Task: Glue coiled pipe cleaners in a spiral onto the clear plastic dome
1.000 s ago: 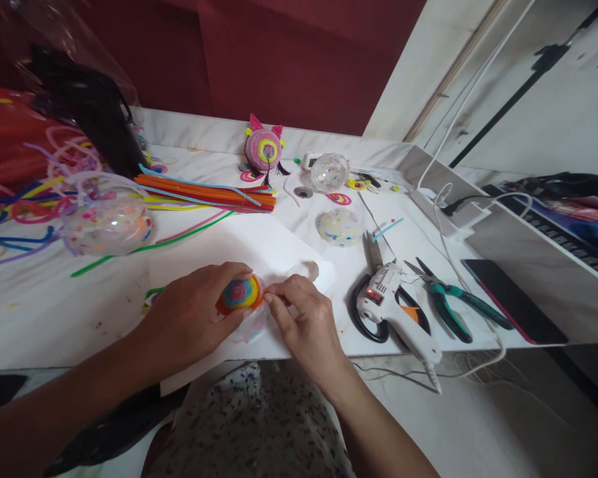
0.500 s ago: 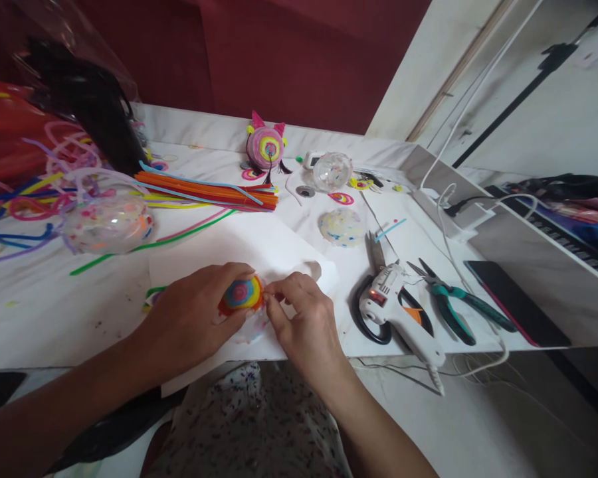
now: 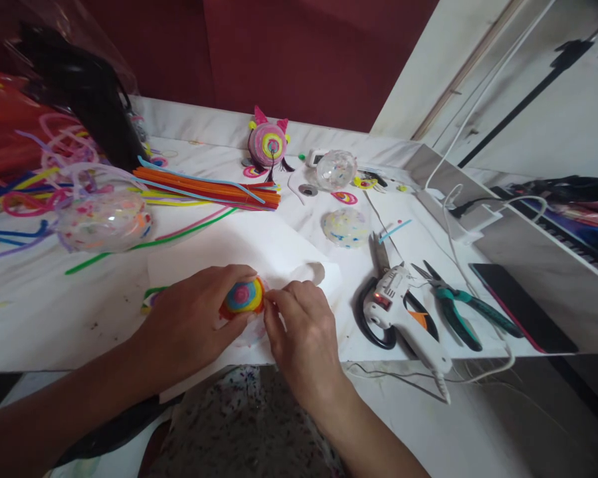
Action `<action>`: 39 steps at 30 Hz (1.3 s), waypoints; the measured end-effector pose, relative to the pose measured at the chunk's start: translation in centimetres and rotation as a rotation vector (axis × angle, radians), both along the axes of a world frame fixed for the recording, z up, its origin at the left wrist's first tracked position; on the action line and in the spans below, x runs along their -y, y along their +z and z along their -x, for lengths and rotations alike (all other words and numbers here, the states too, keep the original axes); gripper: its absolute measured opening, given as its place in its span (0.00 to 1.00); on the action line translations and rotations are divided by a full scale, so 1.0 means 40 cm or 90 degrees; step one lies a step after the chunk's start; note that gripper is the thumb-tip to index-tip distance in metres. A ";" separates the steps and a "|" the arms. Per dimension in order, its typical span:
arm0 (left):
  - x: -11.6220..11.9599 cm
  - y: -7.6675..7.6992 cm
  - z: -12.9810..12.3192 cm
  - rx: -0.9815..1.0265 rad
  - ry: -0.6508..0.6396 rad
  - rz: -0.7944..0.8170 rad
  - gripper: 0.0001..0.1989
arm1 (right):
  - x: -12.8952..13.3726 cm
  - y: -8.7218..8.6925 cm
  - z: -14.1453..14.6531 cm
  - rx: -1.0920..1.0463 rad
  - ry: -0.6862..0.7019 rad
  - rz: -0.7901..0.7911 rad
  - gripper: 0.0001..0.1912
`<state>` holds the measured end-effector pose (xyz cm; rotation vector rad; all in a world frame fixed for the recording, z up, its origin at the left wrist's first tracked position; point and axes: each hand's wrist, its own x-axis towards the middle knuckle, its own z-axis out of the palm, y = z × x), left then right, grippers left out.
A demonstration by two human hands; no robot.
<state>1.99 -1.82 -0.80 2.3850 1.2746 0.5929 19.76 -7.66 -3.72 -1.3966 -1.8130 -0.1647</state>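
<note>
A coiled pipe cleaner disc (image 3: 241,297) has rings of pink, blue, yellow and orange. It lies against a clear plastic dome (image 3: 253,335), low over white paper near the front table edge. Thumb and fingers of my left hand (image 3: 194,312) curl round the disc from the left. At its right rim, my right hand (image 3: 301,325) is closed in a pinch at the orange outer ring. Whatever lies between those fingertips is too small to make out. My hands hide much of the dome.
Right of my hands lie scissors (image 3: 381,255), a white glue gun (image 3: 396,299), green-handled pliers (image 3: 458,299) and a phone (image 3: 521,305). Orange pipe cleaners (image 3: 204,186) and a clear dome (image 3: 104,219) are at left. A pink coiled figure (image 3: 268,144) stands at the back.
The disc is tilted slightly more into view. Both hands keep nearly the same grip, with the right fingers still at the orange rim. The camera view has shifted a little.
</note>
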 end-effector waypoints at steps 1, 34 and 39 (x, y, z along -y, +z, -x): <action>-0.001 -0.001 0.000 0.004 -0.002 -0.002 0.17 | 0.005 0.002 0.002 0.004 0.001 0.003 0.17; -0.045 -0.047 0.079 0.131 0.018 0.101 0.22 | 0.009 0.024 0.012 0.179 -0.013 -0.016 0.17; -0.041 -0.043 0.078 0.111 0.001 0.121 0.21 | 0.005 0.014 0.005 0.161 -0.003 -0.020 0.16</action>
